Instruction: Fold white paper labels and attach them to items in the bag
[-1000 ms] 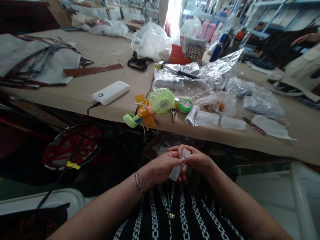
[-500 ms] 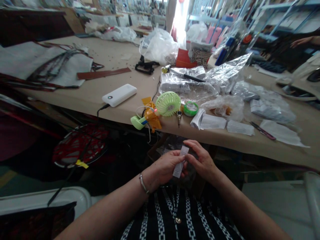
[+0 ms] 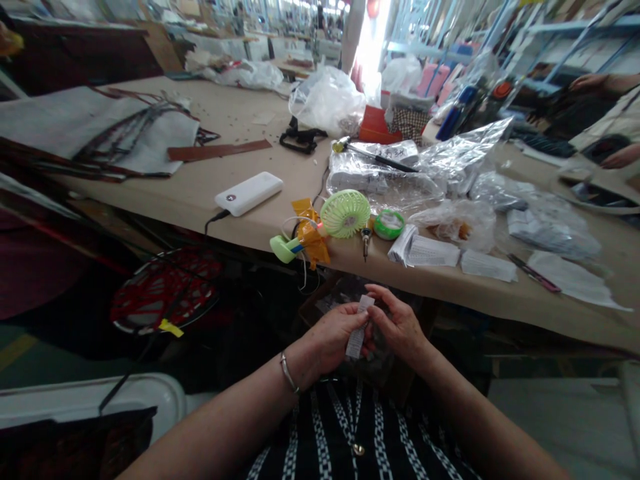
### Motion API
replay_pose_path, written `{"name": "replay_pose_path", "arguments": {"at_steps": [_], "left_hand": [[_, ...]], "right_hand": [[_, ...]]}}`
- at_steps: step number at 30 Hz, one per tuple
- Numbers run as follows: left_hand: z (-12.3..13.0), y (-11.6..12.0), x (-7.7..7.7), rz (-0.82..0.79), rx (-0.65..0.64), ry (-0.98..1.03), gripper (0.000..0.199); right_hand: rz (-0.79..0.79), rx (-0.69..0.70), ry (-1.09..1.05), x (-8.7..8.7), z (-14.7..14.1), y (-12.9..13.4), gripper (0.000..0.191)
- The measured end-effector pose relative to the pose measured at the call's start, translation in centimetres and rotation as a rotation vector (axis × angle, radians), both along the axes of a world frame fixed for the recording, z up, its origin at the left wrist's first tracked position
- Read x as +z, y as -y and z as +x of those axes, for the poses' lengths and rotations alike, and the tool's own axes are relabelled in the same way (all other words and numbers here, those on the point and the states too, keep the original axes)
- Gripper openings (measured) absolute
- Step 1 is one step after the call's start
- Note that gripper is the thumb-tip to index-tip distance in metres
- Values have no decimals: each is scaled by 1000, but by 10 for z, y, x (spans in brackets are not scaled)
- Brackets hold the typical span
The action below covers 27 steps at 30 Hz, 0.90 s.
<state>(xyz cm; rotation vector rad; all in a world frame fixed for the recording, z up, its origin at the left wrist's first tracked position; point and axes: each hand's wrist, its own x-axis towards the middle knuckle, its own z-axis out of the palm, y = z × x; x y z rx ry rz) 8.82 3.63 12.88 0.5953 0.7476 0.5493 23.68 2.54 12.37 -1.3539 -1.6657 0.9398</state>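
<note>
In front of my striped top, my left hand (image 3: 340, 333) pinches a narrow white printed label (image 3: 355, 342) between thumb and fingers. The strip slants, with one end poking up above the thumb and the longer end hanging below. My right hand (image 3: 400, 327) comes in from the other side, its thumb tip against the label's upper part and its index finger curved just behind. Whether the label is one layer or several, I cannot tell. At the table edge above lie a fanned stack of similar labels (image 3: 434, 252) and a second pile of labels (image 3: 489, 265).
A green handheld fan (image 3: 345, 213) is taped at the table edge, beside a screwdriver-like tool (image 3: 366, 244) and a green tape roll (image 3: 389, 225). Left of these lies a white power bank (image 3: 250, 193). Dark-handled snips (image 3: 537, 275) lie right. Another person's hands (image 3: 623, 157) show far right.
The whole view has shifted slightly, so the table items appear a little lower and further right. Both hands stay together on the label. At far right, the other person's hands have moved.
</note>
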Motion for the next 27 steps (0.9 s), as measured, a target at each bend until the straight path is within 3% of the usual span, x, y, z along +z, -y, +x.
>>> {"name": "replay_pose_path", "arguments": {"at_steps": [5, 12, 15, 21, 27], "left_hand": [[-2, -4, -4, 64, 51, 5, 21], [0, -11, 1, 138, 97, -72, 21], [0, -18, 2, 247, 105, -165, 19], [-1, -42, 5, 704, 241, -464, 15], [-1, -56, 9, 916, 331, -664, 17]], "right_hand": [[-174, -63, -305, -2, -4, -15, 20], [-268, -88, -374, 5, -13, -28, 16], [-222, -100, -354, 5, -14, -34, 17], [-14, -151, -178, 5, -11, -47, 16], [120, -177, -56, 10, -11, -54, 18]]}}
